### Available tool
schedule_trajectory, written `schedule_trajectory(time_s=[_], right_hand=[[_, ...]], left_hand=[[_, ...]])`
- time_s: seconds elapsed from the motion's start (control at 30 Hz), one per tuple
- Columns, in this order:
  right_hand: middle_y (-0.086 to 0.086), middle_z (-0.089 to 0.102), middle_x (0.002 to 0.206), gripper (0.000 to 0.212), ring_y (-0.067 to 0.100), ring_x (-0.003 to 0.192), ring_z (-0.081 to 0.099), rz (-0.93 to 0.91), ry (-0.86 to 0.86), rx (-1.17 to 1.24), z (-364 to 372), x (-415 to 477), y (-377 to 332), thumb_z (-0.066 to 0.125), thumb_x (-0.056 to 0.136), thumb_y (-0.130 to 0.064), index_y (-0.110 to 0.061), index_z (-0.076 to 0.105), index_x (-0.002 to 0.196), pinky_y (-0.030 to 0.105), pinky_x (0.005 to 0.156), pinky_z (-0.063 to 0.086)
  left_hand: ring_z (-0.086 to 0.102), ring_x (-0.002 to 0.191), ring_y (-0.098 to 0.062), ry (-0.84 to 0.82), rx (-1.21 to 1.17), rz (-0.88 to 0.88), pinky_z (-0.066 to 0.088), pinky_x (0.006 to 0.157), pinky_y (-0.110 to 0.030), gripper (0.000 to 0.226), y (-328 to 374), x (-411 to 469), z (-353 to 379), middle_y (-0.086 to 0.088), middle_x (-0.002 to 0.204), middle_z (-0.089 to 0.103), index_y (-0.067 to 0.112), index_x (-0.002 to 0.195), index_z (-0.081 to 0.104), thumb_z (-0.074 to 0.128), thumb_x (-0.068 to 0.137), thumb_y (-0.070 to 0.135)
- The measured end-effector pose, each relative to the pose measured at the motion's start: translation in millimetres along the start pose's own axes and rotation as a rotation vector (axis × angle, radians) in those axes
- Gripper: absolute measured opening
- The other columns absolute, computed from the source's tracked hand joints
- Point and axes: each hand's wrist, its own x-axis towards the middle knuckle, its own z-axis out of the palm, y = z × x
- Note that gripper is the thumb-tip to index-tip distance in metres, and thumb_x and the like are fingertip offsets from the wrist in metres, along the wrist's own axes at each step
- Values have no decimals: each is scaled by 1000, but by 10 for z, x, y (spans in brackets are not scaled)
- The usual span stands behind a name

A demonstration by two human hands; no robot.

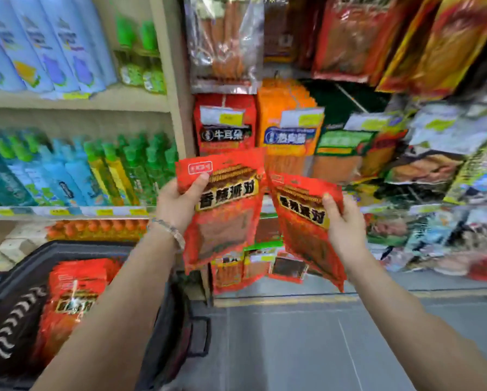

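Note:
Two red snack packets with yellow-and-black lettering are held up in front of a shop rack. My left hand (180,201) grips the left packet (225,218) by its upper left corner, thumb on the front. My right hand (344,221) grips the right packet (304,230) along its right edge, thumb on the front. The right packet tilts to the right. More packets of the same red kind (70,303) lie in a black shopping basket (16,320) at the lower left.
Hanging snack packets (225,122) fill the rack ahead and to the right. Wooden shelves (76,100) on the left carry blue spray cans and green bottles. Grey floor (307,334) with a yellow line lies below my arms.

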Motion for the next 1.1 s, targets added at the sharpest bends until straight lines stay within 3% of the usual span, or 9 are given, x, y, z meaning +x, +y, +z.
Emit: schedule_trajectory(time_s=[0.1, 0.23, 0.33, 0.47, 0.57, 0.63, 0.8, 0.9, 1.1], right_hand=[[-7, 58, 93, 18, -5, 85, 50, 1, 71, 61, -512, 409, -53, 49, 99, -18, -7, 60, 108, 4, 81, 40], [3, 66, 106, 21, 18, 101, 61, -18, 156, 124, -1039, 991, -156, 47, 98, -33, -19, 61, 105, 39, 94, 46], [-6, 67, 104, 20, 13, 100, 61, -37, 217, 172, -1301, 1412, -283, 46, 96, -41, -28, 61, 100, 39, 92, 47], [7, 52, 139, 60, 22, 129, 47, -20, 236, 216, -1472, 1954, -442, 45, 92, -52, -11, 47, 135, 48, 109, 36], [8, 65, 116, 40, 11, 101, 59, -95, 291, 249, -1509, 2332, -557, 47, 94, -44, -13, 59, 115, 45, 100, 44], [-5, 67, 101, 24, 3, 88, 58, -123, 305, 296, -1497, 2571, -650, 49, 93, -41, -21, 60, 101, 38, 92, 46], [4, 64, 117, 33, 25, 113, 59, -130, 275, 383, -1460, 3153, -859, 52, 89, -42, -19, 63, 108, 49, 101, 45], [6, 52, 139, 59, 25, 128, 49, -61, 233, 428, -1421, 3443, -925, 52, 87, -48, -13, 49, 135, 50, 107, 39], [3, 66, 114, 20, 25, 109, 60, -60, 186, 442, -1305, 3868, -902, 53, 92, -36, -22, 64, 101, 51, 100, 45]], left_hand=[[64, 75, -4, -40, -50, 66, 53, 85, -36, 17, 380, 62, 499, 23, 69, 69, 50, 74, 70, 69, 61, 61], [69, 91, -22, -60, -200, 90, 52, 88, -51, 26, 887, 229, 1040, 7, 84, 74, 42, 78, 73, 75, 56, 56], [68, 95, -29, -65, -275, 93, 51, 88, -54, 32, 1215, 387, 1328, -3, 93, 74, 35, 78, 74, 78, 53, 54], [69, 89, -29, -77, -285, 167, 54, 82, -55, 20, 1587, 614, 1615, -1, 86, 74, 38, 71, 73, 77, 55, 50], [71, 78, -25, -109, -310, 212, 57, 73, -54, 12, 1753, 816, 1774, 2, 77, 74, 38, 68, 72, 76, 59, 45], [71, 73, -22, -128, -314, 238, 58, 68, -50, 7, 1822, 959, 1871, 4, 74, 73, 38, 67, 72, 76, 63, 42], [71, 77, -26, -146, -325, 240, 57, 61, -42, 11, 1936, 1275, 2073, 0, 77, 74, 37, 67, 72, 76, 60, 43], [72, 73, -23, -163, -330, 249, 56, 58, -38, 9, 1974, 1450, 2171, 2, 77, 74, 38, 68, 72, 76, 62, 43], [72, 71, -20, -174, -334, 251, 56, 56, -36, 7, 2025, 1680, 2322, 2, 77, 74, 38, 65, 71, 75, 63, 43]])
